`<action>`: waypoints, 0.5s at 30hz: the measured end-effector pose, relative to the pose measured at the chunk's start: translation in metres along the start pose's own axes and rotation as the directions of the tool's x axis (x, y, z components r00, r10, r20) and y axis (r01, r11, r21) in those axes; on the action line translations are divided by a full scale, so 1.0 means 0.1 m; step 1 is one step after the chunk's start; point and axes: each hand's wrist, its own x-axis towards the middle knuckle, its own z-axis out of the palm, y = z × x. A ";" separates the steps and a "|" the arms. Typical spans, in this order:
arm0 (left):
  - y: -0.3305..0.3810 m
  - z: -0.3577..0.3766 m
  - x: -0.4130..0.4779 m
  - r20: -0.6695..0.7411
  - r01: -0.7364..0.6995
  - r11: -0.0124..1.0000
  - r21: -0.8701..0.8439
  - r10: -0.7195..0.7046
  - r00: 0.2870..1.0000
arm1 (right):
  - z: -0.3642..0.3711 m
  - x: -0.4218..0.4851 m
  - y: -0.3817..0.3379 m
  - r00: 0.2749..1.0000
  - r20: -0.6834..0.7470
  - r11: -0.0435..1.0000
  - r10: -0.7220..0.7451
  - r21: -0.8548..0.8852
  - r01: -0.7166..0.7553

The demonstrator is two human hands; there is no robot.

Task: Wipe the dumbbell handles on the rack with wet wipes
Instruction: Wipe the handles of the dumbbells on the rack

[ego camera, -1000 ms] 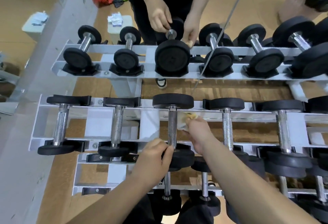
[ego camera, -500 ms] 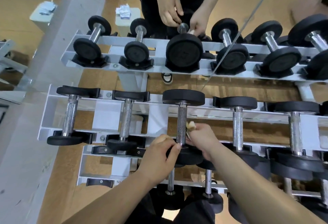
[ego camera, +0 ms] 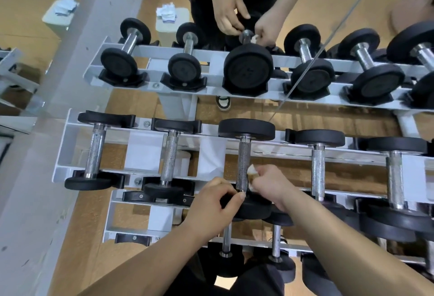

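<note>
Both forearms were bare from the lower edge of the view up to the wrists. The left hand and the right hand were uncovered as well, and the fingers of the left one ended in short nails. Low between the arms, black clothing covered the person's lower body, its cloth smooth and matte.

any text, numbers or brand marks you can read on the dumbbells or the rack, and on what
No text can be read anywhere.
Faint raised marks on the dumbbell end faces in the far row: too blurred to read.
No labels visible on the rack.
</note>
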 end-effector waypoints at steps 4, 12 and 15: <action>0.00 -0.03 0.03 0.043 0.012 1.000 -0.005 -0.012 0.999 | -0.07 0.17 -0.09 0.986 -0.106 0.892 0.132 0.446 -0.071; -0.02 -0.05 0.04 0.060 0.007 1.000 0.002 -0.008 0.998 | -0.16 0.17 -0.08 0.943 -0.322 0.908 0.087 0.414 0.058; -0.03 -0.04 0.04 0.061 0.002 1.000 0.013 -0.003 0.998 | -0.12 0.22 -0.08 0.962 -0.255 0.854 0.101 0.517 0.047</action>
